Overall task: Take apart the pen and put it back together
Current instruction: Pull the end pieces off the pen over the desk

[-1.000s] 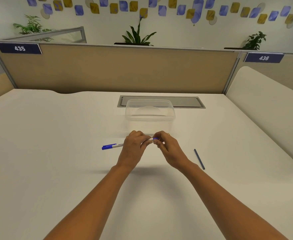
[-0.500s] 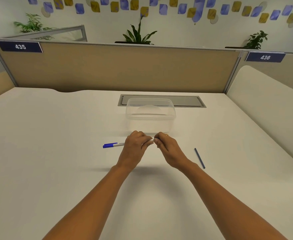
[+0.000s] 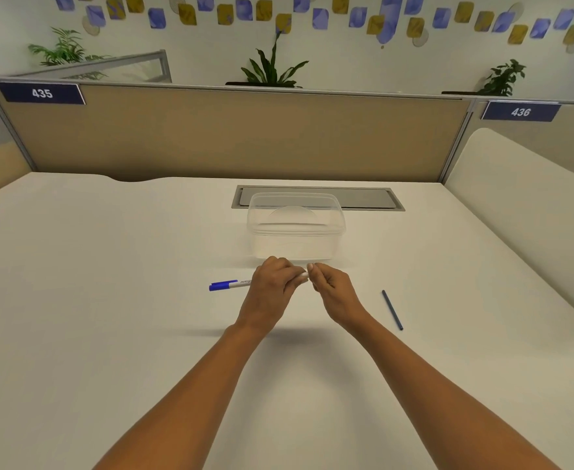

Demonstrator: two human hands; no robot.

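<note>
A white desk [image 3: 109, 334] fills the lower and middle frame, bounded at the top by a tan partition [image 3: 244, 137] bearing number plates 435 at upper left and 436 at upper right. A grey recessed panel [image 3: 373, 198] is set into the desk just above centre. Directly in front of it stands a clear plastic container [image 3: 295, 228], lid on, nothing visible inside. Both forearms enter from the bottom edge and converge just below the container. The left hand [image 3: 272, 290] is curled around the white barrel of the pen [image 3: 231, 284]; the capped blue end projects to the left of the fist, and the opposite white end shows at the fingertips near frame centre. The right hand [image 3: 333, 290] is closed in a narrow pinch, its fingertips meeting the barrel's white end; whether it holds a small part there cannot be told, as the fingers hide the contact point. The hands are touching or nearly touching at that end. A thin dark blue refill tube [image 3: 392, 310] lies loose on the desk at right of centre, well apart from both hands.
</note>
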